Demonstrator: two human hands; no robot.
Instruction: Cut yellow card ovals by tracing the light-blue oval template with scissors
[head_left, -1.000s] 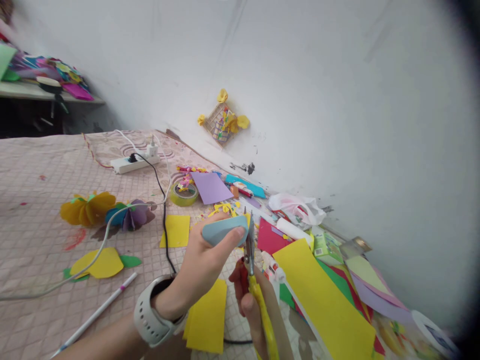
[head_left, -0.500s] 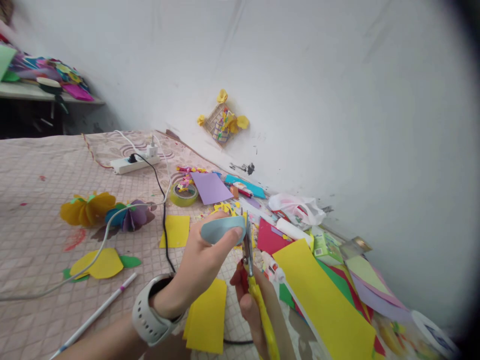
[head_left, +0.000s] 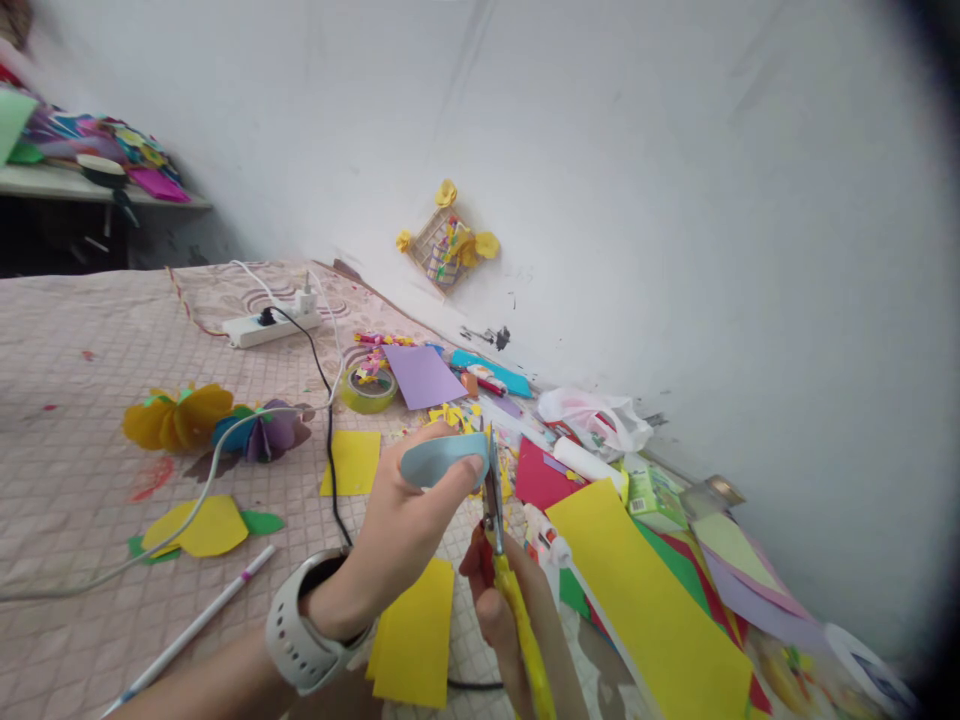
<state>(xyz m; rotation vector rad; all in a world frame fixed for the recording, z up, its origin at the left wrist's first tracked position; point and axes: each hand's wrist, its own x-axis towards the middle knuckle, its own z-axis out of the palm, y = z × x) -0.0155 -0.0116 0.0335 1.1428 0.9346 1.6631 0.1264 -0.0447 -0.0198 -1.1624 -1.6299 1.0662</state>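
Your desk (head_left: 60,350), topped with checked cloth, stands by a white wall (head_left: 712,220). A tape roll (head_left: 367,401) rings small scraps (head_left: 370,371). White cord (head_left: 214,466) crosses a yellow cutout (head_left: 214,528). Above the desk, your left grip (head_left: 412,515) pinches a blue piece (head_left: 441,460) just beside the scissors (head_left: 506,575); your right grip (head_left: 496,615) wraps their handles.

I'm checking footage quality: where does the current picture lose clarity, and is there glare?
Head view: the right edge darkens to black, and the white round item at lower right looks smeared; head view: soft light on the wall, no strong glare; head view: scissors readable.
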